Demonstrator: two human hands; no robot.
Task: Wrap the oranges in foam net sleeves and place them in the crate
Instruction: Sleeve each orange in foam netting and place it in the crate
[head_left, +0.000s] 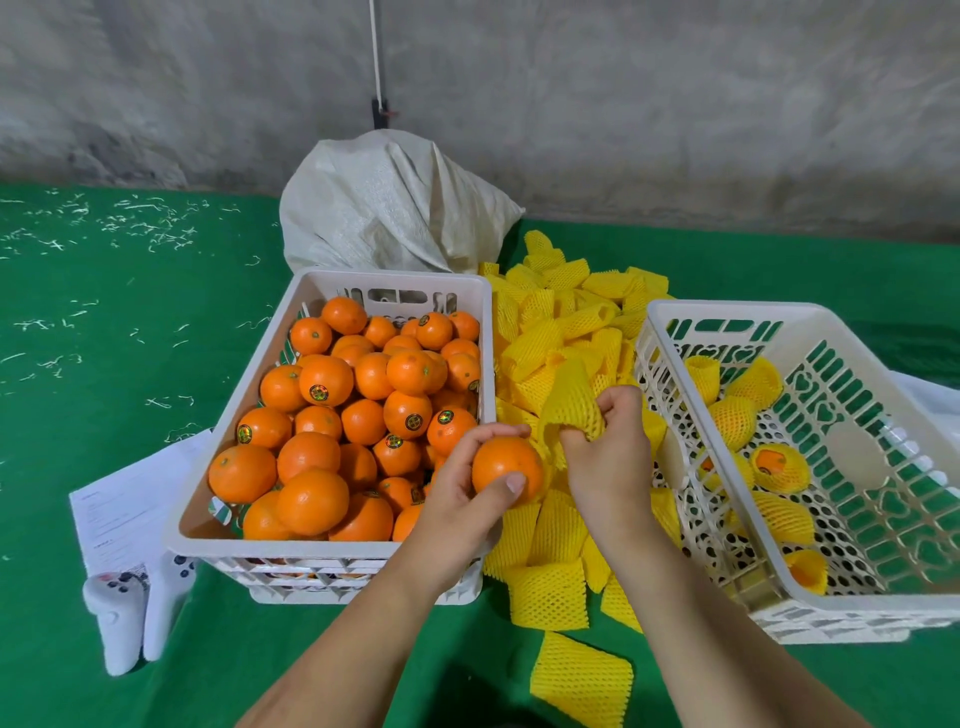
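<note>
Head view: left hand (470, 486) holds one bare orange (506, 467) between fingers above and thumb below, grip curled round it, just off the right edge of the full crate (332, 545) of unwrapped oranges (337, 415). Right hand (608, 447) pinches a yellow foam net sleeve (571, 397), fingers hooked into its lower opening, grip closed on it; the sleeve stands up above the hand. Orange and sleeve are near each other, not yet touching as far as I can tell. Both sit over the loose pile of sleeves (556, 322) lying on the green surface (130, 338) between the two crates.

Target crate (727, 312) on the right, tilted, already holds a few wrapped oranges (774, 462) along its floor; mostly unfilled, so the task looks early.

Handling, judged: orange is firm, round, smooth, moderately heavy for its size, can roll; best held at the sides so one end stays free to enter the sleeve. Sleeve is very light, soft, stretchy, collapses flat; take it at the rim and spread the opening with fingers inside. Mesh can snag or tear if overstretched. Wrapped fruit is cushioned, grips easily.

Also on the surface: white woven sack (389, 202) behind the crates, paper sheet (130, 499) and white controllers (130, 613) at left.
</note>
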